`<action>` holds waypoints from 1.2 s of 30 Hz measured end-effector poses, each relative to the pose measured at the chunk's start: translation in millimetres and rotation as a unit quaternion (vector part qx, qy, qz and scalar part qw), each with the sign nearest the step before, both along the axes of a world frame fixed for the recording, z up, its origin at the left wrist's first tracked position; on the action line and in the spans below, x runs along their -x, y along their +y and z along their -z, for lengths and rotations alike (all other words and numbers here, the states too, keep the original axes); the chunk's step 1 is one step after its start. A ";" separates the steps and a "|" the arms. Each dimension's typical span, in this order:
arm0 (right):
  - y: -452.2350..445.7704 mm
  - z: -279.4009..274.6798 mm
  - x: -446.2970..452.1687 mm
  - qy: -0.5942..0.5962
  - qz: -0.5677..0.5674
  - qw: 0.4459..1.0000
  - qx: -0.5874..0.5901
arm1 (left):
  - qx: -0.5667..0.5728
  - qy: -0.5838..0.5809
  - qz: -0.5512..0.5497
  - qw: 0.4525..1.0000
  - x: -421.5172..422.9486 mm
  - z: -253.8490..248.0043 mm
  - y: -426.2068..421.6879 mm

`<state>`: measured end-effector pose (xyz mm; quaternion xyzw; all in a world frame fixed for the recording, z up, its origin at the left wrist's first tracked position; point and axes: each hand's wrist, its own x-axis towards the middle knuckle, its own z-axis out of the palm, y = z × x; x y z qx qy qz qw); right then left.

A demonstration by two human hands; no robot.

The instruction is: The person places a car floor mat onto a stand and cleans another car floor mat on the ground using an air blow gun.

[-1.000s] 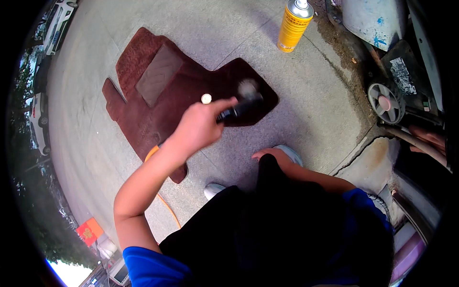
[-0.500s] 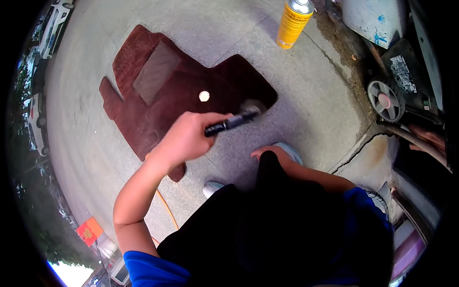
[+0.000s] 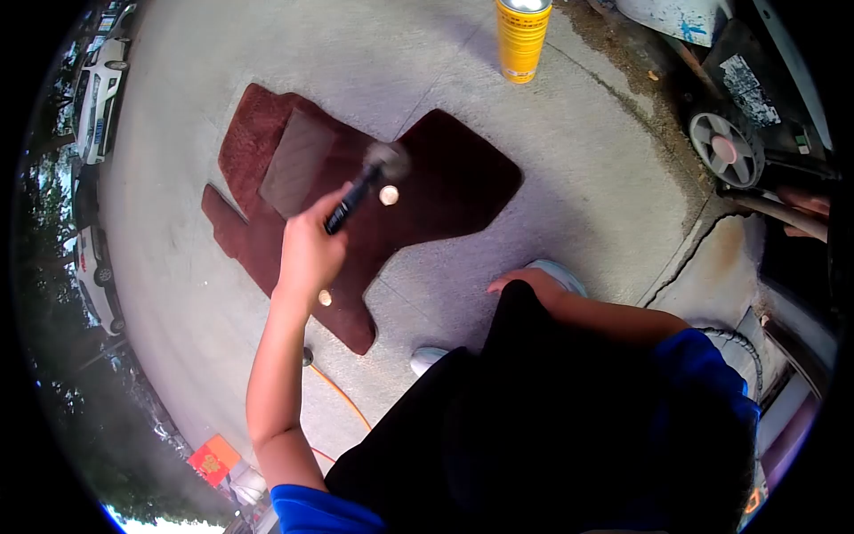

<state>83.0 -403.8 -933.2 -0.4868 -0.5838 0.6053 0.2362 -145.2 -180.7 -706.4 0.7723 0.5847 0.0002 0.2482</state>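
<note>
A dark red carpet car mat with a greyish heel pad lies flat on the concrete. My left hand is closed around the black handle of a brush. The brush's round grey head, blurred by motion, is over the middle of the mat, near its upper edge. Two pale round eyelets show on the mat, one just below the brush head and one by my left wrist. My right hand rests at my knee above a light shoe, partly hidden, with its visible fingers stretched out and holding nothing.
A yellow spray can stands upright beyond the mat. An orange hose runs along the ground beside my left leg. To the right are a spoked wheel and other clutter. Parked cars line the far left.
My left hand has swung the brush leftward and away from me, from the mat's near right corner to its middle. The view has shifted slightly. My right hand stays at the knee.
</note>
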 end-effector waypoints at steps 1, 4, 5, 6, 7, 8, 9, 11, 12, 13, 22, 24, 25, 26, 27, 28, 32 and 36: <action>1.1 -4.7 1.1 0.005 -0.001 1.000 -0.003 | -0.003 0.005 -0.001 1.000 5.6 4.4 2.9; 7.5 -11.0 -4.7 0.055 0.031 0.996 0.061 | -0.006 -0.006 0.042 0.999 8.7 5.8 0.1; 5.0 -8.4 -4.7 0.065 0.043 0.995 0.056 | 0.039 -0.036 0.059 0.997 8.0 1.3 -9.0; 0.8 -7.5 -3.5 0.076 0.053 0.994 0.054 | 0.111 -0.028 0.048 0.992 -0.5 -13.8 -18.7; 0.4 -7.2 -3.5 0.076 0.053 0.994 0.055 | 0.179 -0.021 0.038 0.983 -7.9 -25.4 -23.0; 1.1 -6.5 -3.7 0.069 0.040 0.996 0.040 | 0.179 -0.020 0.038 0.983 -6.2 -25.2 -22.0; 0.5 -6.0 -3.0 0.062 0.028 0.997 0.026 | 0.190 -0.022 0.043 0.981 -1.6 -24.7 -20.4; 0.2 -7.7 -1.2 0.071 0.041 0.994 0.067 | 0.119 -0.017 0.056 0.991 10.3 -14.6 -12.2; -0.3 -9.6 -0.8 0.079 0.053 0.990 0.105 | 0.089 0.010 0.009 0.996 15.2 -7.7 -3.5; -0.6 -11.6 -0.1 0.080 0.049 0.990 0.107 | 0.058 0.037 -0.038 0.997 19.4 -1.7 4.8; 0.2 -4.9 -3.7 0.087 0.039 0.995 0.010 | 0.251 0.014 0.112 0.961 -16.5 -30.7 -47.1; 0.1 -7.6 -2.8 0.077 0.046 0.993 0.071 | 0.139 -0.043 0.092 0.985 14.2 -11.3 -37.5; 0.8 -8.2 -2.1 0.079 0.045 0.993 0.070 | 0.126 -0.021 0.030 0.991 17.9 -12.4 -29.3; 1.7 -8.1 -2.6 0.076 0.031 0.995 0.057 | 0.122 -0.018 0.029 0.992 18.0 -12.9 -24.0; 2.8 -7.7 -2.5 0.073 0.016 0.996 0.043 | 0.076 0.020 -0.015 0.997 18.6 -13.5 -19.2; 3.0 -6.9 -1.6 0.074 0.014 0.996 0.039 | 0.029 0.057 -0.058 0.996 19.6 -14.8 -16.7; 3.0 -6.2 -2.9 0.065 0.014 0.997 0.041 | 0.159 -0.005 0.035 0.987 22.7 -24.8 -23.7; 5.4 -15.3 -3.4 0.082 0.045 0.989 0.116 | 0.085 0.027 -0.011 0.996 41.7 -16.9 -2.0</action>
